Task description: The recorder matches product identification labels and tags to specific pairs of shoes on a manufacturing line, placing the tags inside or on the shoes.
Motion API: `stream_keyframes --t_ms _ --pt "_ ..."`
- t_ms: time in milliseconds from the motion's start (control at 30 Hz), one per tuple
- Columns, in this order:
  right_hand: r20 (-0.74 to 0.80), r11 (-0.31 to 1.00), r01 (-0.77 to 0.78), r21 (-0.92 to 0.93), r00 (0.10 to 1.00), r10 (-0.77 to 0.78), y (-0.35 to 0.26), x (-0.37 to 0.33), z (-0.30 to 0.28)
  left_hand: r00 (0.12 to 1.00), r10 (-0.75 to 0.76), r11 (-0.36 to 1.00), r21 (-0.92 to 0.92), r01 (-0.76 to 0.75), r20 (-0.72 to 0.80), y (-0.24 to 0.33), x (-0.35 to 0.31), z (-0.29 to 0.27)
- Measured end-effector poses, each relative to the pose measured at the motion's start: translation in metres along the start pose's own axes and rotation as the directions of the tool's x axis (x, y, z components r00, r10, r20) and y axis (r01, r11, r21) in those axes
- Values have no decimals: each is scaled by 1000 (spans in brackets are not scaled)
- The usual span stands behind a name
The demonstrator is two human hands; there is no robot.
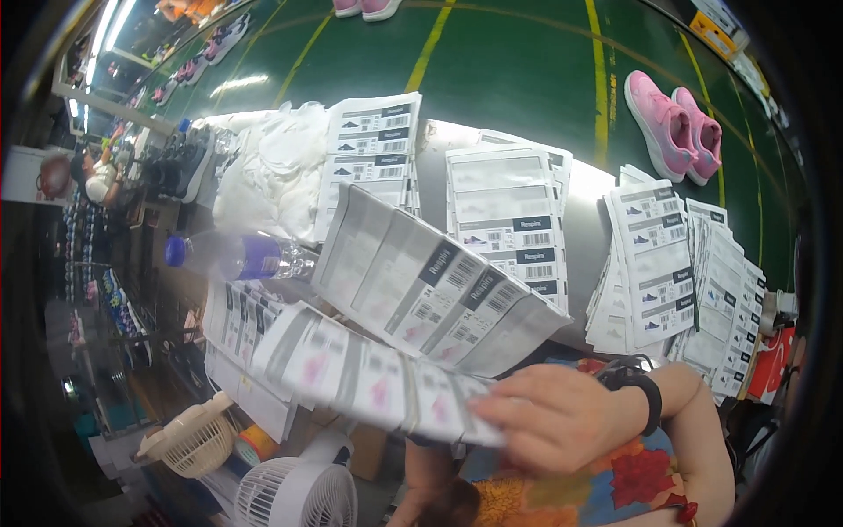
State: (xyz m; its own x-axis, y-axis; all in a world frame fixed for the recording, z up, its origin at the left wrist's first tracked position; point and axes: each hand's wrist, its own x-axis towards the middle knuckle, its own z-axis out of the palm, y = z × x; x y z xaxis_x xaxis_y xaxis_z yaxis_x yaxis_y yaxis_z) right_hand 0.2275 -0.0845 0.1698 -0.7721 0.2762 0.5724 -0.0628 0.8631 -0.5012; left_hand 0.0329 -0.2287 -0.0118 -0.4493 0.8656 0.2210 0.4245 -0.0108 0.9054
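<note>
My right hand, with a black watch on its wrist, closes on the right end of a sheet of printed shoe labels. This sheet is blurred and slants over the near part of the table. Behind it disappears my left forearm; the left hand's fingers are hidden. Just beyond lies another label sheet, bent and raised at its edges. More label sheets sit to the left, partly under the blurred one.
Stacks of label sheets cover the middle and right of the table. A capped bottle lies near crumpled white paper. Pink shoes stand on the green conveyor belt. White fans are at lower left.
</note>
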Motion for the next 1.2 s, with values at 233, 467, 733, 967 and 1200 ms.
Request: stream_keyframes --t_ms 233,467,733,967,1200 --pt "51 993 10 118 999 -16 -9 4 -4 992 -120 950 -294 105 -34 40 -34 -19" --pt "-67 971 -240 -16 969 239 2 -3 -16 965 -240 806 -577 135 -109 62 71 2" --pt "-285 881 -471 -43 851 441 39 2 -15 896 -373 789 -591 169 -241 123 82 0" --pt "-365 939 -265 -218 915 173 48 3 -7 840 -388 820 -558 126 -379 154 89 1" --pt "-199 971 -87 -223 979 41 35 -2 -38 850 -259 922 -380 76 -459 156 94 1"
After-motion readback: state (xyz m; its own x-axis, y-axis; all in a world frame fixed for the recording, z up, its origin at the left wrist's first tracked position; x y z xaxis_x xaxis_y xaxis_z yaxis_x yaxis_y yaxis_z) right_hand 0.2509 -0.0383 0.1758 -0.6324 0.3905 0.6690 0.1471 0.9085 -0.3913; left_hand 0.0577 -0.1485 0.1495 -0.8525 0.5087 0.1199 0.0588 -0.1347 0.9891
